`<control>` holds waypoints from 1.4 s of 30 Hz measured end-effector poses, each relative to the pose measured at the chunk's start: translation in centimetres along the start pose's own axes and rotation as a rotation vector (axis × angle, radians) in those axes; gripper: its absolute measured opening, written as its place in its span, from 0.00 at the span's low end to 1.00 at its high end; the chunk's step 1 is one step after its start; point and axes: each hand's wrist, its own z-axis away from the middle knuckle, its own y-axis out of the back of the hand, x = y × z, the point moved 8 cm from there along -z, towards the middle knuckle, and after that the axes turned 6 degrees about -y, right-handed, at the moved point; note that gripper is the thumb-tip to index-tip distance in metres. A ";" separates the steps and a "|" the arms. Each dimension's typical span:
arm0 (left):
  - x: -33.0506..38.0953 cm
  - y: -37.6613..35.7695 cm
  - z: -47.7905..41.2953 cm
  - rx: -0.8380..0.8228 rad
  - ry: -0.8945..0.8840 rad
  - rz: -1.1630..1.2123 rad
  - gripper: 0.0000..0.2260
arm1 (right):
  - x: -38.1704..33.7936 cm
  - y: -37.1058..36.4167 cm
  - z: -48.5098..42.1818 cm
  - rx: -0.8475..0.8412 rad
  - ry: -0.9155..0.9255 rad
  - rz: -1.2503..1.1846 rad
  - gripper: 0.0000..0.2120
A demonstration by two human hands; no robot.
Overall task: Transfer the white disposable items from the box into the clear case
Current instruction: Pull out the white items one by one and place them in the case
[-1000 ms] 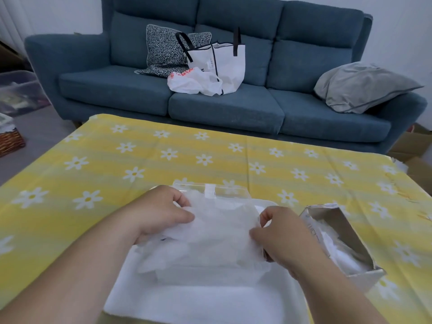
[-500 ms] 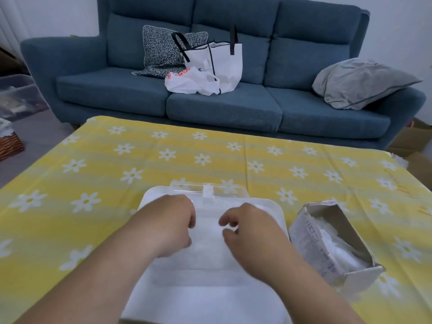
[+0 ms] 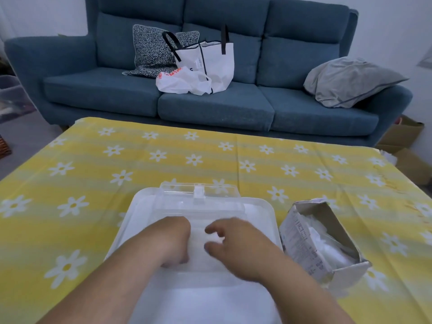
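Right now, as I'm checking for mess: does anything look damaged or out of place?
The cardboard box right of the clear case is torn open raggedly along its top, white items showing inside. Nothing has spilled onto the tablecloth.

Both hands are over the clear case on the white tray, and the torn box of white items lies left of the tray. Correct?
No: the head view shows the torn box right of the white tray, not left. Left hand and right hand are over the clear case; the box holds white items.
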 end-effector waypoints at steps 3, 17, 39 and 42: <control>-0.5 3.2 0.8 0.175 0.010 0.074 0.15 | 2.0 6.6 2.0 0.323 -0.052 -0.219 0.07; 9.1 5.8 1.4 0.548 -0.426 0.691 0.05 | 15.6 8.7 3.3 0.280 -0.415 0.183 0.09; 12.7 3.4 1.5 0.439 -0.502 0.652 0.04 | 17.5 9.6 2.9 0.373 -0.497 0.128 0.09; 12.6 3.5 1.5 0.440 -0.508 0.650 0.04 | 17.6 9.7 3.1 0.404 -0.516 0.124 0.07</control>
